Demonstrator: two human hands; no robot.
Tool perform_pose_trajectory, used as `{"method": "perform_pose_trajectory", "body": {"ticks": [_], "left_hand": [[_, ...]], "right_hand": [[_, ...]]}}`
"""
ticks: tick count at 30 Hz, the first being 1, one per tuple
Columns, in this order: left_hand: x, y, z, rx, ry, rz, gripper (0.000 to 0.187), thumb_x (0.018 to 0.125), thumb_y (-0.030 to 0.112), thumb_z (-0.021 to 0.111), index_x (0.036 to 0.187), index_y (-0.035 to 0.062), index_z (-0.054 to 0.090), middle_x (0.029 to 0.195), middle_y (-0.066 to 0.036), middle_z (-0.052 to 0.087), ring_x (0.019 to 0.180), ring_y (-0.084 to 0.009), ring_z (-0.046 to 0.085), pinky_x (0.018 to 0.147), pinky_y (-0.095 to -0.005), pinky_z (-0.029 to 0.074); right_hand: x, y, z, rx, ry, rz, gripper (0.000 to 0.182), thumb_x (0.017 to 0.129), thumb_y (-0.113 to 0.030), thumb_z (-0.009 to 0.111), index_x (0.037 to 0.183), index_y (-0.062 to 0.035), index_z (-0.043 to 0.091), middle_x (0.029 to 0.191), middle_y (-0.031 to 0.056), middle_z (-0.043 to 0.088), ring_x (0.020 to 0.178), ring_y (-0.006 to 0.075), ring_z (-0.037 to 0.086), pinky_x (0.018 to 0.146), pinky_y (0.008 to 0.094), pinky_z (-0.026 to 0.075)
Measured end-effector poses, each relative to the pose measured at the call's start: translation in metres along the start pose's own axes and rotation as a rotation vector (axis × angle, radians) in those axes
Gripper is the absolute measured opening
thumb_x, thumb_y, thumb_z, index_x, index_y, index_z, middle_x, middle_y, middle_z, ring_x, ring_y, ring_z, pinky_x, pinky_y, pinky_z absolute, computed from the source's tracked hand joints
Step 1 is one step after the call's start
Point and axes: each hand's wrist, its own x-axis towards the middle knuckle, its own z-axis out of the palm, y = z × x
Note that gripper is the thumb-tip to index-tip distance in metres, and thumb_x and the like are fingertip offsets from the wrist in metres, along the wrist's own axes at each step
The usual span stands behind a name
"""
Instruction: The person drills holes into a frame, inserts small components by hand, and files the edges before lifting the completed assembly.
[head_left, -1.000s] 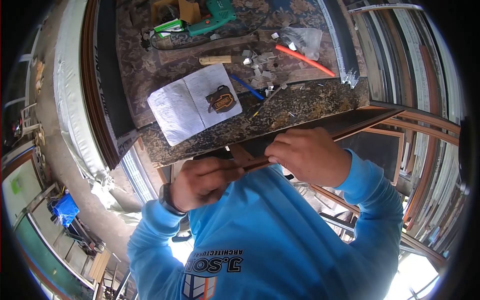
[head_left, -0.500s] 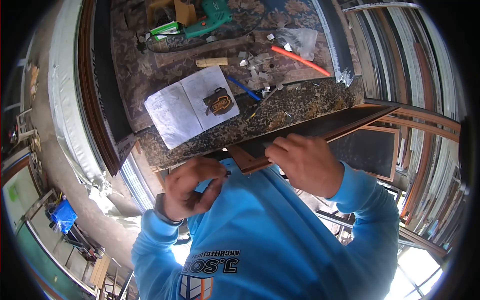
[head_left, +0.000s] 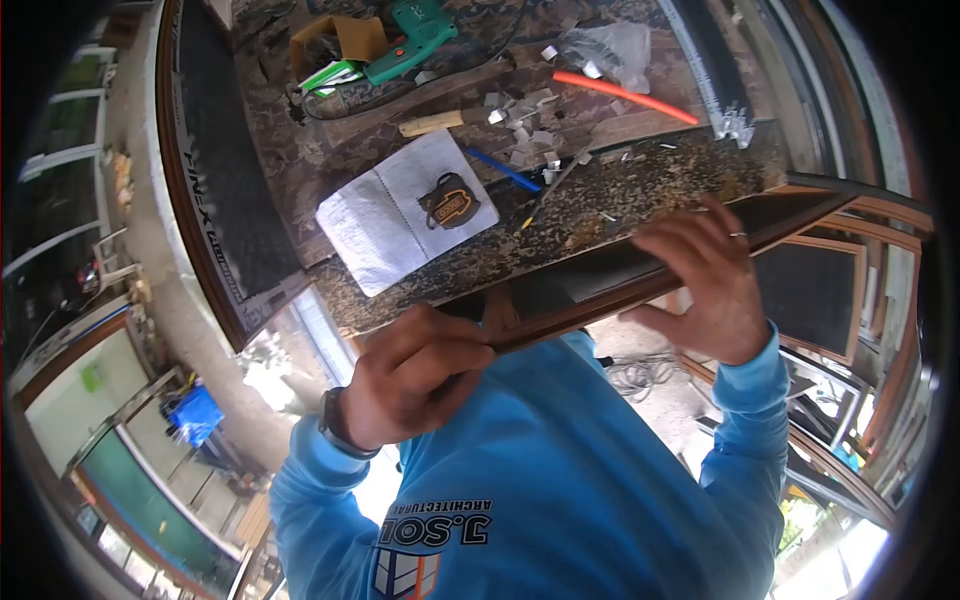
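Note:
A long brown frame with a dark mesh-like panel [head_left: 600,287] lies tilted along the bench's near edge. My left hand [head_left: 420,372], with a watch on its wrist, is closed at the frame's near left corner, its fingertips pressed on the corner piece. Any small part between those fingers is hidden. My right hand [head_left: 708,283], a ring on one finger, is spread over the frame's near rail, fingers above and thumb below, not closed on it. An open notebook [head_left: 375,235] with a tape measure [head_left: 453,203] on it lies beyond the left hand.
On the bench [head_left: 570,215] are a blue pen [head_left: 503,170], a red-orange tube [head_left: 625,97], scattered metal bits, a plastic bag [head_left: 612,52], a green power tool [head_left: 415,40] and an open box [head_left: 340,42]. Framed panels stand at left [head_left: 225,190] and right [head_left: 812,295].
My left hand has moved to the frame's corner; the small dark piece in its fingers is now out of sight. My right hand has slid right along the frame and opened. The view has shifted.

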Motion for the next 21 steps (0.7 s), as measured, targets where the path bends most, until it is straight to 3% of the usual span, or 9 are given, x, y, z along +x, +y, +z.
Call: {"method": "perform_pose_trajectory", "body": {"ticks": [1,4,5,9,14,21], "left_hand": [[0.004,0.004,0.002,0.05,-0.029,-0.002,0.031,0.079,-0.007,0.085,0.106,0.0043,0.074,0.107,-0.011,0.074,0.091,-0.0256,0.073,0.07,-0.036,0.059],[0.019,0.021,0.015,0.196,-0.061,-0.051,0.028,0.077,-0.012,0.084,0.097,0.0052,0.074,0.099,-0.013,0.076,0.08,-0.0224,0.075,0.064,-0.0323,0.059],[0.023,0.023,0.019,0.244,-0.055,-0.053,0.028,0.076,-0.012,0.084,0.095,0.005,0.074,0.097,-0.013,0.077,0.078,-0.0222,0.075,0.062,-0.0317,0.058],[0.035,0.04,0.023,0.424,-0.113,-0.123,0.025,0.074,-0.005,0.088,0.09,0.0048,0.072,0.095,-0.011,0.077,0.075,-0.0231,0.073,0.063,-0.0336,0.057],[0.047,0.06,0.026,0.564,-0.218,-0.18,0.024,0.075,-0.008,0.089,0.09,0.0035,0.073,0.093,-0.012,0.077,0.076,-0.0229,0.073,0.065,-0.0326,0.059],[0.069,0.071,0.033,0.635,-0.374,-0.184,0.019,0.079,-0.005,0.085,0.092,-0.0009,0.073,0.096,-0.014,0.075,0.079,-0.0267,0.073,0.067,-0.0357,0.06]], "right_hand": [[-0.005,0.011,0.008,-0.02,0.112,-0.002,0.063,0.071,-0.052,0.094,0.114,-0.01,0.074,0.11,0.0086,0.073,0.106,0.0286,0.07,0.103,0.0523,0.05],[-0.02,0.026,0.028,0.007,0.204,-0.001,0.054,0.067,-0.05,0.095,0.097,-0.0111,0.074,0.094,0.0042,0.072,0.09,0.0257,0.068,0.091,0.046,0.051],[-0.019,0.027,0.037,0.041,0.3,-0.021,0.048,0.068,-0.05,0.092,0.087,-0.0126,0.07,0.082,0.0006,0.066,0.079,0.0215,0.064,0.08,0.0398,0.047],[-0.018,0.034,0.043,0.034,0.363,-0.063,0.036,0.08,-0.047,0.081,0.084,-0.0138,0.068,0.077,-0.0002,0.058,0.074,0.0176,0.061,0.072,0.0349,0.045],[-0.019,0.039,0.056,0.077,0.475,-0.096,0.019,0.069,-0.027,0.076,0.081,-0.014,0.068,0.077,-0.0015,0.057,0.073,0.0155,0.059,0.068,0.0317,0.043],[-0.016,0.042,0.068,0.046,0.583,-0.118,0.009,0.069,-0.021,0.069,0.074,-0.0134,0.066,0.074,-0.0019,0.055,0.07,0.0136,0.057,0.067,0.0297,0.039]]}}
